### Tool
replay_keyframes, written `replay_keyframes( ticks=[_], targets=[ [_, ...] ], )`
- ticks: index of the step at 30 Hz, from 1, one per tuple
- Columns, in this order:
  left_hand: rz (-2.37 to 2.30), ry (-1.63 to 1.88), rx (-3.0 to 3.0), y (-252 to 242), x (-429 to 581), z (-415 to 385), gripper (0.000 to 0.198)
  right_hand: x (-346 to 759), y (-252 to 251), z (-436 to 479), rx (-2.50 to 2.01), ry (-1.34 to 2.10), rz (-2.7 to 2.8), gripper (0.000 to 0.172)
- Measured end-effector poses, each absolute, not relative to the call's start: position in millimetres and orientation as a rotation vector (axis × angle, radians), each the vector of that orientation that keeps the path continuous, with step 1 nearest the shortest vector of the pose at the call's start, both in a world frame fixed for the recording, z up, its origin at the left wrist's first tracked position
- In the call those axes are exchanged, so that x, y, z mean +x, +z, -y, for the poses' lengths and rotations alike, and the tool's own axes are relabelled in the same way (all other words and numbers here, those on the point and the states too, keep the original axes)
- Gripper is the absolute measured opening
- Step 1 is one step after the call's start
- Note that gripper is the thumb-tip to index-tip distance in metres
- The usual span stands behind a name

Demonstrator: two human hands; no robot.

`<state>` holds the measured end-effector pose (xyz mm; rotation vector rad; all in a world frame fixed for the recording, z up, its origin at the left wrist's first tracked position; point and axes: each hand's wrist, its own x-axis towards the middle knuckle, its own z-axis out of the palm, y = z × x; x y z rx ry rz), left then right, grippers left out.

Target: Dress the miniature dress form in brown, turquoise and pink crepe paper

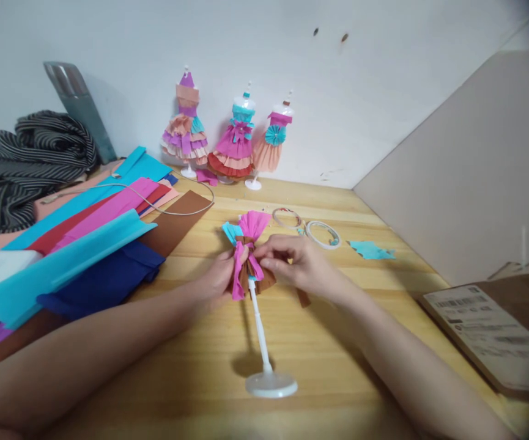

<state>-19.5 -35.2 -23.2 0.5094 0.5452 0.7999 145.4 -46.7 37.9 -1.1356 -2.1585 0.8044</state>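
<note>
A small dress-form mannequin (258,324) on a white stand is tilted, its round base toward me and its dressed top pointing away. Pink, brown and turquoise crepe paper (255,225) wraps the top. My left hand (221,273) is closed around the dressed body from the left, its thumb on the pink strip. From the right, my right hand (292,258) pinches at the pink and brown crepe paper near the waist, thumb and forefinger together. The exact bit between those fingertips is too small to make out. A strip of brown paper (304,298) shows below the right hand.
Three dressed mannequins stand by the wall, including a pink-and-red one (234,143). Crepe paper sheets (76,263), a cable (172,212) and a striped cloth (35,165) lie left. Tape rolls (323,234) and a turquoise scrap (371,250) are beyond my right hand; a cardboard parcel (488,330) lies right.
</note>
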Motion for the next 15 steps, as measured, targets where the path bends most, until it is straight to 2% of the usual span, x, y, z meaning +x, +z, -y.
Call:
replay_keyframes(
  ticks=[5, 15],
  targets=[
    [-0.555, 0.752, 0.554, -24.1, -19.4, 33.9, 0.023, 137.5, 33.3, 45.8, -1.024, 0.828, 2.293, 0.016],
    [-0.468, 0.801, 0.591, -28.4, -18.4, 31.9, 0.020, 143.0, 38.7, 45.9, -0.902, 0.887, 2.353, 0.020]
  ],
)
